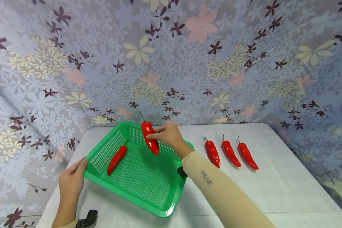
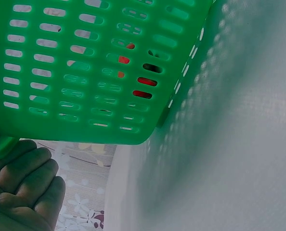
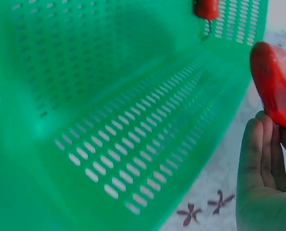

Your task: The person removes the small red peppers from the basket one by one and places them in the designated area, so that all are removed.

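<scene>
A red chili pepper (image 1: 149, 138) with a thin green stem is pinched in my right hand (image 1: 168, 137) over the far side of a green plastic basket (image 1: 131, 199). In the right wrist view this chili pepper (image 3: 273, 82) is at the right edge, above the fingers. My left hand (image 1: 72, 179) grips the basket's rim at its left corner, and the left wrist view shows its fingers curled under that corner. Another red chili pepper (image 1: 117, 160) lies inside the basket toward the left.
Three more red peppers lie side by side right of the basket: a near one (image 1: 212, 153), a middle one (image 1: 231, 153) and a far-right one (image 1: 247, 155). They rest on a white table (image 1: 273, 186). Flower-patterned cloth (image 1: 188, 63) hangs behind and around it.
</scene>
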Tool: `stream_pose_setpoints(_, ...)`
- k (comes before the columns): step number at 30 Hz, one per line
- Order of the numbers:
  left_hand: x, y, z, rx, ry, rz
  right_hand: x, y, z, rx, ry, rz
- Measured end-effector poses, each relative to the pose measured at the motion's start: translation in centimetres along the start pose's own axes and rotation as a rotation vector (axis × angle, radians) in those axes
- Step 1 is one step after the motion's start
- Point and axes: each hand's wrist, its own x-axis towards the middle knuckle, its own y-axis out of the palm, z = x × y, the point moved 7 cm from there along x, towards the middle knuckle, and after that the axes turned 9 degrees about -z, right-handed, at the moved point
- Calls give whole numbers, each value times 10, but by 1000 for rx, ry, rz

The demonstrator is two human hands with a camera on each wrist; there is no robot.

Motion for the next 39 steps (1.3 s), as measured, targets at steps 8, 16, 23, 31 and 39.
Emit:
stream_pose_setpoints(8, 0, 0, 0, 22, -8, 0, 10, -44, -14, 139, 68, -79)
stream_pose_setpoints(16, 0, 0, 0, 6, -23, -9, 19, -91, -38, 167, 104, -142)
stream_pose_setpoints(23, -1, -3, -1, 18, -28, -17, 19, -129, -65, 25, 135, -170)
stream_pose_setpoints(31, -4, -3, -2, -14, -26, -24, 10, -168, -101, -20, 175, -193)
stream_pose_setpoints(39, -1, -3, -3, 11, -14, -31, 1, -200, -144, -77, 257, -200)
